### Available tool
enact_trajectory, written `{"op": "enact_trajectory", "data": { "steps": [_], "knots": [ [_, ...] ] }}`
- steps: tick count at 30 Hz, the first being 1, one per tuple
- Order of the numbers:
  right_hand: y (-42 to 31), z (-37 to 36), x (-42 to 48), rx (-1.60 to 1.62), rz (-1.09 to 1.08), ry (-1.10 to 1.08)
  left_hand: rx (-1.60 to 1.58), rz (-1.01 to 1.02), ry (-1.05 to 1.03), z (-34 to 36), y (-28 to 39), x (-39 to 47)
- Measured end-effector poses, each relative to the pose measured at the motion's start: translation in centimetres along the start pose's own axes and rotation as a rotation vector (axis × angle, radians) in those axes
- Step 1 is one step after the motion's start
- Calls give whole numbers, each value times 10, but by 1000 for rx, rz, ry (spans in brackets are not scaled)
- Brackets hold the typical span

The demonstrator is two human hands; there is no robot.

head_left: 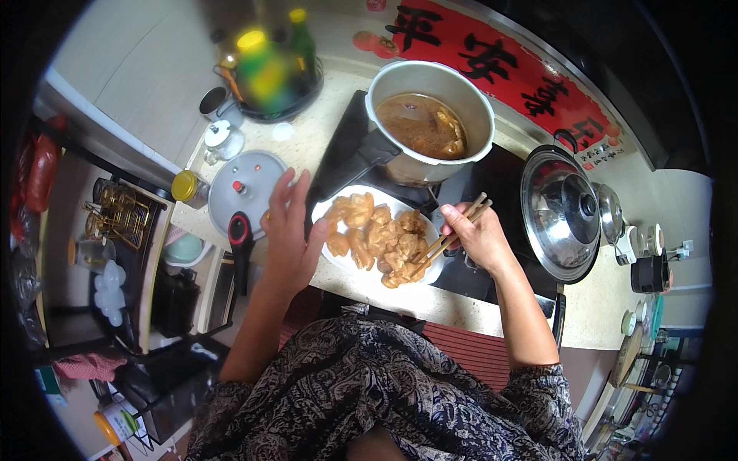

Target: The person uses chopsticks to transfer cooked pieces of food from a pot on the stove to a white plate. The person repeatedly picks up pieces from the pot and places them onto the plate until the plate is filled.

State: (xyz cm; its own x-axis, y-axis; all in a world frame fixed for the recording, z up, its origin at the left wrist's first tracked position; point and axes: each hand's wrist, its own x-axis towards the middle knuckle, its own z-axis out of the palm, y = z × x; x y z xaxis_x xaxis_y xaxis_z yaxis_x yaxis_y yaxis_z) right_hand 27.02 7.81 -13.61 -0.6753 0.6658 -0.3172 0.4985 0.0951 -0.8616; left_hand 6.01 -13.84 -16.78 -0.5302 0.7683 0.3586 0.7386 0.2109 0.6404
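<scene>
My right hand [475,233] grips a pair of wooden chopsticks [433,252], their tips at the browned meat pieces on the right side of a white plate [340,265]. Whether the tips pinch a piece cannot be told. Several glossy meat pieces [380,233] cover the plate. My left hand [294,230] is raised at the plate's left edge, fingers apart, holding nothing. Beyond the plate, a metal pressure cooker pot [429,164] stands uncovered on the stove, with brown broth [418,129] and some pieces inside. Its black handle [357,164] points toward the left hand.
The grey pressure cooker lid [245,181] with a black handle lies left of my left hand. A yellow-capped jar [185,185] and a glass jar [225,140] stand behind it. At right is a wok with a domed metal lid [556,213]. Bottles [302,43] stand at the back left.
</scene>
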Motion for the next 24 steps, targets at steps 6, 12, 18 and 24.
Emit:
{"op": "enact_trajectory", "data": {
  "steps": [6, 12, 18, 24],
  "knots": [
    [-1, -9, 5, -124, 53, 72, -11, 11, -7, 4, 3, 4],
    [-25, -25, -10, -25, -78, 83, 6, -11, -29, 3, 7, 8],
    [-4, -2, -10, -240, -269, 76, 30, -12, -43, 2, 16, 16],
    [-4, -30, -1, 68, -322, 227, 5, -7, 0, 6, 9, 18]
  ]
}}
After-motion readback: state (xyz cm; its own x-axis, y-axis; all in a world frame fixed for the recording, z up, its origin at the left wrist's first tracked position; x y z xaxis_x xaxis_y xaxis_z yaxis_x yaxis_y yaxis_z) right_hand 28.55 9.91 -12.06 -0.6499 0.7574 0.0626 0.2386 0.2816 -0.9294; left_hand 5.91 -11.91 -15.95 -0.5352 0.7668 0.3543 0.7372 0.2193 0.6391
